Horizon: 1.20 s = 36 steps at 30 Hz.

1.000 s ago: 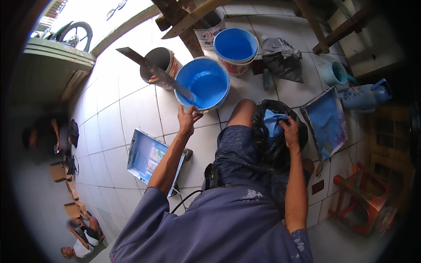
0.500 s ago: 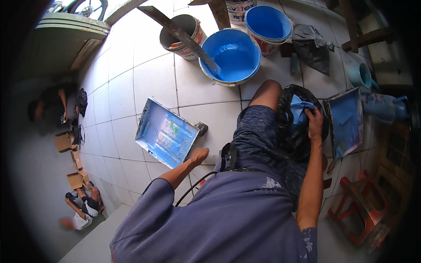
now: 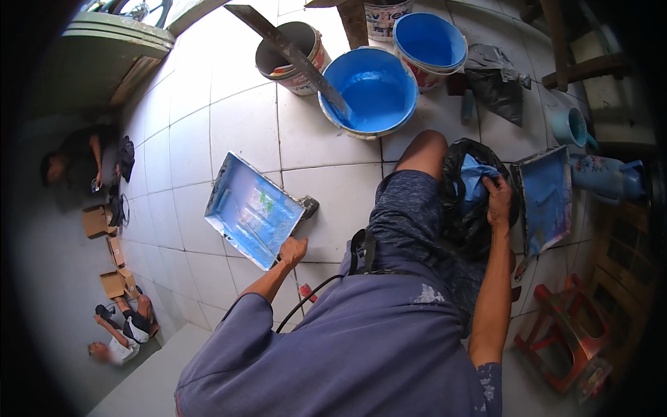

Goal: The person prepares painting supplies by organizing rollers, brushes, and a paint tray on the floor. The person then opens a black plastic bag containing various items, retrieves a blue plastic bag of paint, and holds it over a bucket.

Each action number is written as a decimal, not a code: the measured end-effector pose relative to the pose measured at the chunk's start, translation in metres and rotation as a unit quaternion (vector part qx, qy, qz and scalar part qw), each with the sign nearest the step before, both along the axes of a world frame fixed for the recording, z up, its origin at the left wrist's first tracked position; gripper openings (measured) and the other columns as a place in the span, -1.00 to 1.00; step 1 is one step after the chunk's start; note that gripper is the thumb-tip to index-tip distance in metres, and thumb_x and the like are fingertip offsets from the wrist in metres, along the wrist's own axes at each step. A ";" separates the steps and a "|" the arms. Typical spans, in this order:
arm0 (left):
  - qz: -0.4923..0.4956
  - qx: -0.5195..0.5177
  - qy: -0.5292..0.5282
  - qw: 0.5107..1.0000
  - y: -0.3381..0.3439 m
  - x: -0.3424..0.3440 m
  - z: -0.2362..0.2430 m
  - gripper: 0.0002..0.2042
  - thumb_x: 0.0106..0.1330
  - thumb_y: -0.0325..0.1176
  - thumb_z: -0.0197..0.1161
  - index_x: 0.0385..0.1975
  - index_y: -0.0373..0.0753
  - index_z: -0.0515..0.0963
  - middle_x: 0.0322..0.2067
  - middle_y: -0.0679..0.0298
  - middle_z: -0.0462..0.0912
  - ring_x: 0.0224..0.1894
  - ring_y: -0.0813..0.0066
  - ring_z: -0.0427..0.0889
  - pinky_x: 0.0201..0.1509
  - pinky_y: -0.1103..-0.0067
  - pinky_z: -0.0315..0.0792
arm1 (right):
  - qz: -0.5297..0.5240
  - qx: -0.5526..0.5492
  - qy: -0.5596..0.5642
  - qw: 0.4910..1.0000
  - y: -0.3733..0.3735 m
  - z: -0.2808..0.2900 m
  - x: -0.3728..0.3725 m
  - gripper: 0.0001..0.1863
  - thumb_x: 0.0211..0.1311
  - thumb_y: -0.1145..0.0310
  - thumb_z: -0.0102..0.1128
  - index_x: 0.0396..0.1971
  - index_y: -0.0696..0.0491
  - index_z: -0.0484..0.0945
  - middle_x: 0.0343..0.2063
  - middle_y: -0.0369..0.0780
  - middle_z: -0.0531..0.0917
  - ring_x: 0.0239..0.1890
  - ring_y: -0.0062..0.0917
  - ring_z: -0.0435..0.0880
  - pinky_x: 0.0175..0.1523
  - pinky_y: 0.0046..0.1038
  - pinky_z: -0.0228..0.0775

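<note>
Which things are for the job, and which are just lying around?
Likely for the job:
crumpled blue sheet, in the right hand
black plastic bag around it
rectangular blue-stained tray, near the left hand
round bucket of blue paint

Probably just lying around:
red plastic stool
brown cardboard boxes
light-blue flowered jug

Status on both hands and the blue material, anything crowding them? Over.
Left hand at edge of left tray. Right hand gripping blue material in open black bag. Right tray close beside bag.
</note>
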State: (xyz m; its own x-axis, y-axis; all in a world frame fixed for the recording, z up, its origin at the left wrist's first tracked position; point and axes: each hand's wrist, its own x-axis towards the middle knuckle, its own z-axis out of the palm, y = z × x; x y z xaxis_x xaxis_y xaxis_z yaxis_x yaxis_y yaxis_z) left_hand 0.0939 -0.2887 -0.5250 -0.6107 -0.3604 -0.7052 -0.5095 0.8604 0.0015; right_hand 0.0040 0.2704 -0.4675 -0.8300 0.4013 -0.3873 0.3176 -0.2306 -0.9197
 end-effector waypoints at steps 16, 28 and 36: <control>-0.105 -0.072 -0.078 0.989 -0.092 -0.032 -0.002 -0.55 0.02 -0.09 0.12 -0.40 -0.46 0.62 -0.28 -0.17 0.62 -0.16 0.00 0.64 -0.08 0.31 0.50 | 0.004 0.027 -0.012 1.000 -0.007 0.011 -0.003 -0.82 0.15 0.52 0.18 -0.23 0.15 0.56 -0.35 -0.37 0.60 -0.32 -0.72 0.49 -0.12 -0.66 0.31; -0.276 0.483 0.293 0.778 0.263 -0.184 0.113 -0.77 0.23 -0.42 0.17 -0.13 -0.32 0.50 -0.25 0.05 0.56 -0.22 0.18 0.60 -0.14 0.40 0.47 | -0.041 0.060 -0.012 0.997 -0.005 0.017 -0.012 -0.84 0.08 0.55 0.21 -0.29 0.16 0.60 -0.48 -0.39 0.56 -0.41 -0.74 0.46 -0.25 -0.68 0.29; -0.390 0.445 0.327 0.737 0.379 -0.194 0.100 -0.63 0.22 -0.16 0.22 -0.07 -0.25 0.51 -0.21 0.07 0.52 -0.13 0.11 0.51 -0.05 0.36 0.39 | -0.053 0.124 -0.005 0.991 -0.010 0.031 -0.022 -0.82 0.11 0.51 0.20 -0.27 0.22 0.57 -0.42 -0.29 0.63 -0.35 -0.69 0.54 -0.23 -0.62 0.38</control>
State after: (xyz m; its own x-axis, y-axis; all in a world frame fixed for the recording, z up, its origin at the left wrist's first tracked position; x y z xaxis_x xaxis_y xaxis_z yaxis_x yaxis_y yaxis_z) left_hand -0.1004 0.0907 -0.4252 -0.7008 0.7082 0.0858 0.4999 0.4017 0.7673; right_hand -0.0175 0.2603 -0.4362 -0.7744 0.5699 -0.2748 0.3139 -0.0310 -0.9489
